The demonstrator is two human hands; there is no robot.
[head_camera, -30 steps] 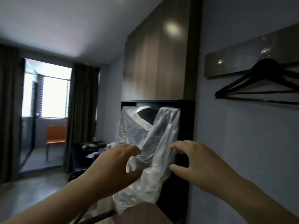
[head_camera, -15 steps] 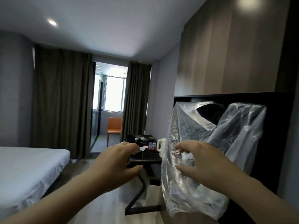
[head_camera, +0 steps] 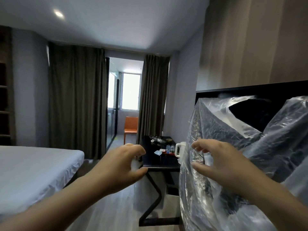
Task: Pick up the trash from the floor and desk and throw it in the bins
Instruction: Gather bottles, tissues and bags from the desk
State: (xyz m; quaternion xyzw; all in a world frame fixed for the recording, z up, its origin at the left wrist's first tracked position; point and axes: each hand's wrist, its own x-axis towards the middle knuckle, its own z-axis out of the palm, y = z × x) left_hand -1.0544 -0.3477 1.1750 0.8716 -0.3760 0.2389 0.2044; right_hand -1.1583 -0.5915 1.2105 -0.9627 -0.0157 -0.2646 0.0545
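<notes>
Limp, slippery, near-weightless plastic bag (head_camera: pixel 233 129); probably best bunched at its edge. Left hand (head_camera: pixel 120 165) pinching whitish film (head_camera: pixel 134 164), right hand (head_camera: pixel 223 165): grip unclear

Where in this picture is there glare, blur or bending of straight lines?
Head view: the bright window behind the brown curtains is overexposed; the round ceiling lamp flares; glare streaks the clear crinkled plastic bag; the wood wall panels at top right look blurred and lean.
</notes>
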